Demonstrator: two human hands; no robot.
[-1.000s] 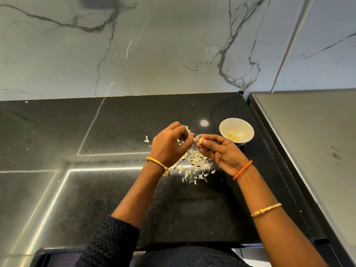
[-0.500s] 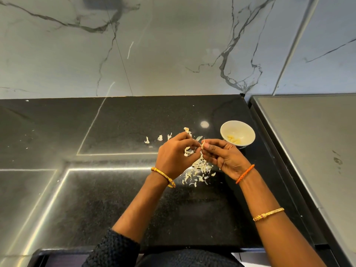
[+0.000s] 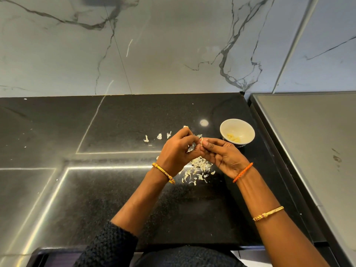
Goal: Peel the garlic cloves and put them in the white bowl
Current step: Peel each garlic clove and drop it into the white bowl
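A small garlic clove (image 3: 201,141) is pinched between the fingertips of my left hand (image 3: 178,151) and my right hand (image 3: 221,155), held above the black counter; most of it is hidden by the fingers. A pile of pale garlic skins (image 3: 196,170) lies on the counter just below the hands. The white bowl (image 3: 248,130) stands to the right of the hands, with a few peeled cloves (image 3: 233,138) inside.
Three loose skin flakes (image 3: 159,136) lie left of the hands. The black counter (image 3: 115,189) meets a marble wall (image 3: 154,45) at the back. A raised grey surface (image 3: 312,151) runs along the right, close to the bowl.
Both hands have stayed together on the clove, shifting slightly toward me. The three loose flakes left of the hands, hidden a second ago, now show.
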